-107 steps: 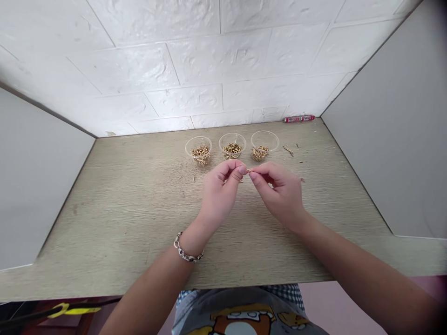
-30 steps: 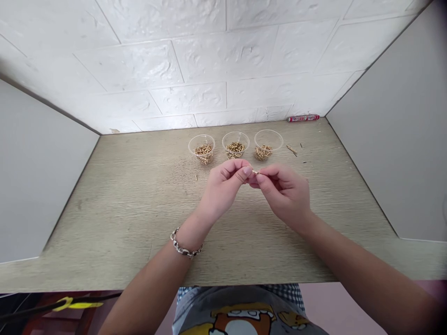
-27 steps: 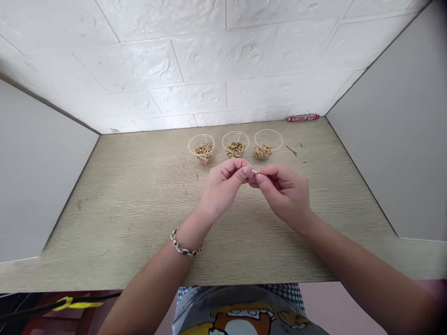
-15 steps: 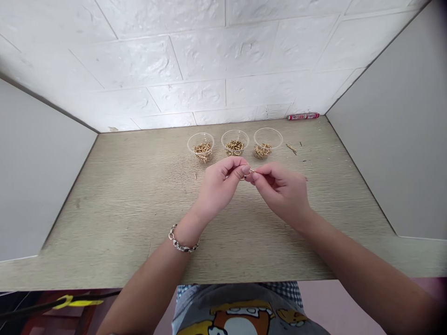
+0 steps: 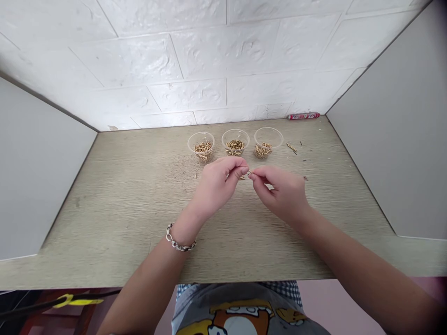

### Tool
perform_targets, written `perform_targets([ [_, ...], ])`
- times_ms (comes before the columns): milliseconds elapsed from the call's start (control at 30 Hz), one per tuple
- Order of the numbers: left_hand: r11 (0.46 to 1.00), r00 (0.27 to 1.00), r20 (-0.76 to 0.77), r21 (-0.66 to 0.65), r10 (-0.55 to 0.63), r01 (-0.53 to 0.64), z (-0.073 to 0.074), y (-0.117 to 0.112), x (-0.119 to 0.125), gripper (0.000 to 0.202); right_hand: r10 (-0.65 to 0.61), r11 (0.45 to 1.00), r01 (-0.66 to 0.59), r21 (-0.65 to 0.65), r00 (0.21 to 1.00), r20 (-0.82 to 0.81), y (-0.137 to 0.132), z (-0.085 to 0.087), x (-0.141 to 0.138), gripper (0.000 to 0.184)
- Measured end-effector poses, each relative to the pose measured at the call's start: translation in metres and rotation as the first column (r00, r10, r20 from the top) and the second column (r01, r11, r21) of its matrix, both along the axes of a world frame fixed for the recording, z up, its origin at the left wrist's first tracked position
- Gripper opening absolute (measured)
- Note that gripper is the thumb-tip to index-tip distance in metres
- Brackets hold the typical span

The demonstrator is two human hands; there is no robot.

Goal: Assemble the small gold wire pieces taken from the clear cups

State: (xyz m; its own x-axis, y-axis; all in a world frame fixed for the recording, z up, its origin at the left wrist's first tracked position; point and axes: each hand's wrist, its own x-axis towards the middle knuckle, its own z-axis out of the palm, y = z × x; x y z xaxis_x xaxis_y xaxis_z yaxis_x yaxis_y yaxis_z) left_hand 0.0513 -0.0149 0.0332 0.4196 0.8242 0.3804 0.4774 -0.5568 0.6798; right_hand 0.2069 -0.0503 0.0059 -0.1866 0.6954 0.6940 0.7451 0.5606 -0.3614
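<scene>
1. Cups: three clear ones in a row on the table (image 5: 115,204), left cup (image 5: 200,145), middle cup (image 5: 235,142) and right cup (image 5: 268,142), each holding small brass pins.
2. Left hand (image 5: 213,188) and right hand (image 5: 281,193) meet fingertip to fingertip, both pinched on one brass pin (image 5: 249,173) just nearer than the cups.

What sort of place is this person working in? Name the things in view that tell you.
Probably a small partitioned workbench for hand assembly or sorting: a wood-grain table boxed in by grey side panels, three clear cups of small brass pieces, and both hands pinching one piece.
</scene>
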Motion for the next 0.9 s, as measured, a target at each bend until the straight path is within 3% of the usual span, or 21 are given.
perform_targets([
  [167, 0.999, 0.999, -0.049, 0.04, -0.003, 0.005, 0.0004, -0.0006, -0.0013, 0.014, -0.023, 0.995, 0.01, 0.1, 0.991, 0.133, 0.0011, -0.0028, 0.0021, 0.013],
  [333, 0.998, 0.998, -0.055, 0.061, 0.009, -0.006, -0.0009, -0.0011, -0.0001, 0.013, -0.053, 0.993, 0.035, 0.11, 0.984, 0.171, 0.0004, -0.0024, 0.0029, 0.012],
  [533, 0.993, 0.996, -0.094, 0.122, 0.006, 0.005, -0.0016, -0.002, -0.0004, 0.012, -0.019, 1.0, 0.02, -0.022, 0.998, 0.066, -0.0015, 0.0, 0.0013, 0.011],
  [733, 0.992, 0.99, -0.138, 0.119, -0.03, 0.046, 0.0004, -0.0011, -0.0021, 0.015, -0.016, 0.999, 0.019, -0.029, 0.993, 0.113, -0.0016, -0.0006, 0.0015, 0.015],
  [900, 0.999, 1.0, -0.027, -0.038, -0.007, 0.006, -0.0007, -0.0015, 0.0007, 0.015, -0.014, 0.956, -0.032, -0.293, 0.988, -0.154, -0.0041, 0.0055, -0.0015, 0.012],
])
